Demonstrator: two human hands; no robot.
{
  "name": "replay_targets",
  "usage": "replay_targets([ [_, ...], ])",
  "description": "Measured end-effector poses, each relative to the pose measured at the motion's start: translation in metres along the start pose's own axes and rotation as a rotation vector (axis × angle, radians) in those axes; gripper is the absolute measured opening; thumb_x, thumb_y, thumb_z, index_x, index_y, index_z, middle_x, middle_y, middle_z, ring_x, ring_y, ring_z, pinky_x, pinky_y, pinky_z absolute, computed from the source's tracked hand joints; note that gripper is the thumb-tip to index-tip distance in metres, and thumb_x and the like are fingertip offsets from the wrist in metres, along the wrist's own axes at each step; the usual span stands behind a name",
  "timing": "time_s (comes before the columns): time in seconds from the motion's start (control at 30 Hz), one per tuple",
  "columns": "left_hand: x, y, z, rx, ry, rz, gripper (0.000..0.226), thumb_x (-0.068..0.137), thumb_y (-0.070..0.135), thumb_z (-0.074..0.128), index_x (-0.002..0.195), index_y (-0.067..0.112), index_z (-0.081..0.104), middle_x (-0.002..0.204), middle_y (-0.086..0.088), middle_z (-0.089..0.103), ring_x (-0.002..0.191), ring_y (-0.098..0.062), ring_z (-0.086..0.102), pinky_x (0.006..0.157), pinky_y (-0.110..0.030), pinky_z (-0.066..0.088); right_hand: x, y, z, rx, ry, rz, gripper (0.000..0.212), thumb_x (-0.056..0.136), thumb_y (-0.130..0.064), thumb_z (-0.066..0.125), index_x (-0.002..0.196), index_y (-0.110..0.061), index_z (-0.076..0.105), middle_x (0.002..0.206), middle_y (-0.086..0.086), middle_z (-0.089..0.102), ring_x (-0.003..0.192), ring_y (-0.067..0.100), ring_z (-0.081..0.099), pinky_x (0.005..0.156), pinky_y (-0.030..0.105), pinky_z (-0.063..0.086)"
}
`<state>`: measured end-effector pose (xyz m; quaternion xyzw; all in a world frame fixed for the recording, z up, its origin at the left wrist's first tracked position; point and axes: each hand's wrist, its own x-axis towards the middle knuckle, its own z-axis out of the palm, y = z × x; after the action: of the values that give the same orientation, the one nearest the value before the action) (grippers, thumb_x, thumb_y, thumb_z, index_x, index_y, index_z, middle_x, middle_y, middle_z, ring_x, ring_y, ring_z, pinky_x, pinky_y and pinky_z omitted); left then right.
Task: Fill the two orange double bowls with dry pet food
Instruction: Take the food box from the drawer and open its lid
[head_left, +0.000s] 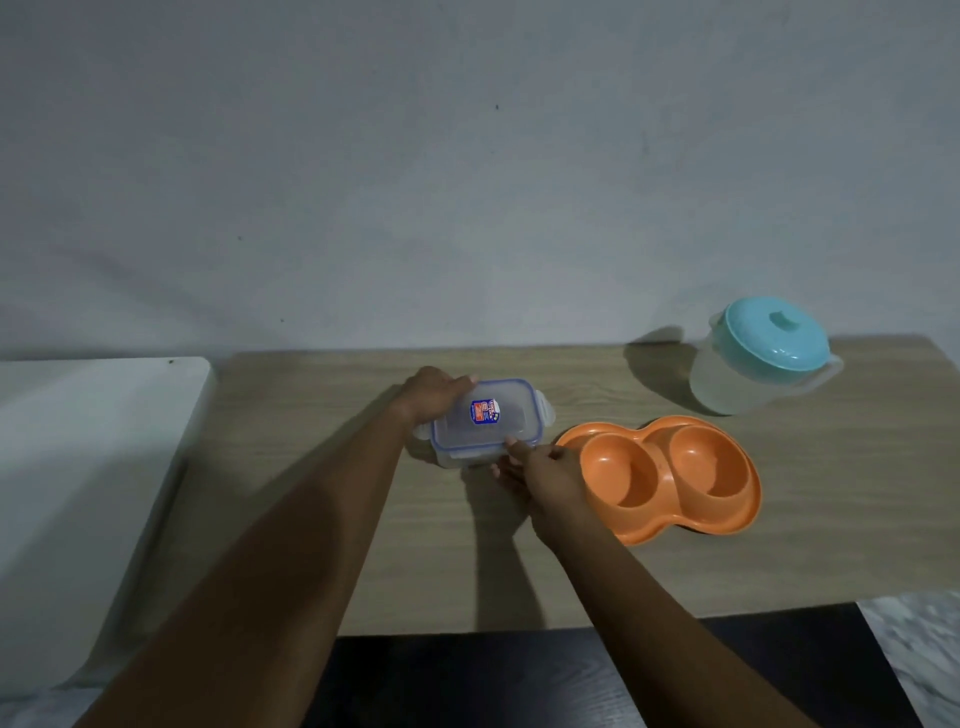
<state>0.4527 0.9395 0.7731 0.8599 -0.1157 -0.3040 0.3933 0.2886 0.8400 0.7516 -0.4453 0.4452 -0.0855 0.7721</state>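
Your left hand (434, 391): grips the container (483, 422) at its far corner.
Your right hand (540, 470): fingers pinch its near clip.
Bowls (670, 475): empty, just right.

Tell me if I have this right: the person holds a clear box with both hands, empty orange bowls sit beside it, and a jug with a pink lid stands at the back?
Nearly. The head view shows the jug with a turquoise lid, not a pink one. The rest holds: the left hand and right hand both hold the clear box, and the orange bowls beside it are empty.

Unreadable sticker (484, 412) on container lid (485, 415)
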Motion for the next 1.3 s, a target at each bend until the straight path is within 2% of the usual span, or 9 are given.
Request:
replay_targets([
  [0.07,0.011,-0.001,-0.005,-0.027,-0.061,-0.023,0.052,0.089,0.051,0.065,0.088,0.0,0.073,0.097,-0.014,0.073,0.09,-0.03,0.068,0.079,-0.033,0.049,0.001,-0.001,0.0,0.052,-0.041,0.076,0.05,0.089,-0.009,0.077,0.128,0.012,0.054,0.097,0.02,0.07,0.064,0.018,0.074,0.058,0.026,0.06],
  [0.17,0.017,0.005,-0.012,-0.11,-0.151,-0.084,0.045,0.086,0.045,0.072,0.103,0.003,0.074,0.106,-0.013,0.074,0.098,-0.03,0.07,0.094,-0.043,0.054,-0.001,0.002,-0.002,0.055,-0.085,0.11,0.019,0.092,-0.013,0.074,0.097,0.002,0.064,0.083,0.014,0.066,0.058,0.012,0.068,0.057,0.022,0.057],
  [0.23,0.018,0.008,-0.013,-0.194,-0.202,-0.168,0.036,0.088,0.039,0.072,0.102,0.006,0.073,0.103,-0.012,0.073,0.09,-0.028,0.069,0.09,-0.041,0.054,-0.001,0.007,-0.002,0.031,-0.076,0.088,0.022,0.093,-0.016,0.074,0.079,-0.008,0.058,0.072,0.009,0.06,0.053,0.01,0.062,0.056,0.021,0.055],
  [0.47,0.025,0.014,-0.018,-0.442,-0.367,-0.397,0.023,0.088,0.025,0.073,0.1,0.006,0.072,0.102,-0.016,0.072,0.088,-0.031,0.067,0.09,-0.047,0.054,-0.009,0.006,-0.001,0.038,-0.05,0.065,0.018,0.091,-0.015,0.076,0.089,-0.001,0.065,0.068,0.01,0.069,0.058,0.016,0.065,0.064,0.028,0.061],
  [0.77,-0.021,0.009,0.0,-0.458,0.235,0.107,0.03,0.065,0.031,0.09,0.08,0.008,0.077,0.084,-0.006,0.077,0.077,-0.02,0.072,0.072,-0.035,0.058,-0.02,-0.008,0.005,-0.026,0.016,0.049,0.02,0.088,-0.01,0.079,0.089,-0.002,0.061,0.074,0.014,0.067,0.054,0.017,0.066,0.048,0.022,0.056],
  [0.93,-0.097,0.016,-0.013,-0.413,0.142,0.396,0.013,0.079,0.011,0.082,0.088,0.003,0.077,0.079,-0.003,0.075,0.071,-0.007,0.065,0.066,-0.023,0.053,-0.025,-0.013,-0.009,-0.194,-0.074,-0.008,0.017,0.09,-0.011,0.077,0.088,-0.007,0.06,0.073,0.009,0.06,0.055,0.016,0.06,0.049,0.023,0.057],
  [1.07,-0.15,-0.017,-0.011,-0.283,0.104,0.42,0.017,0.076,0.01,0.084,0.091,0.005,0.08,0.084,-0.002,0.078,0.074,-0.004,0.068,0.068,-0.02,0.053,-0.039,-0.023,-0.027,-0.204,-0.194,0.06,0.014,0.096,0.001,0.055,0.108,0.001,0.063,0.084,0.016,0.063,0.067,0.023,0.062,0.051,0.026,0.057],
  [1.17,-0.177,-0.033,0.004,-0.19,0.077,0.378,0.021,0.078,0.006,0.081,0.099,0.006,0.079,0.09,-0.002,0.077,0.07,0.007,0.067,0.063,-0.008,0.047,-0.043,-0.029,-0.035,-0.124,-0.182,0.157,0.023,0.097,-0.011,0.044,0.106,-0.002,0.063,0.086,0.017,0.066,0.072,0.03,0.064,0.061,0.035,0.059],
  [1.3,-0.19,-0.057,0.03,0.048,0.01,0.314,0.023,0.075,0.01,0.083,0.097,0.016,0.081,0.099,0.01,0.076,0.08,0.015,0.064,0.069,0.0,0.042,-0.039,-0.019,-0.038,-0.499,-0.09,0.027,0.03,0.091,-0.03,0.065,0.103,-0.004,0.071,0.094,0.014,0.072,0.082,0.031,0.069,0.079,0.047,0.06],
])
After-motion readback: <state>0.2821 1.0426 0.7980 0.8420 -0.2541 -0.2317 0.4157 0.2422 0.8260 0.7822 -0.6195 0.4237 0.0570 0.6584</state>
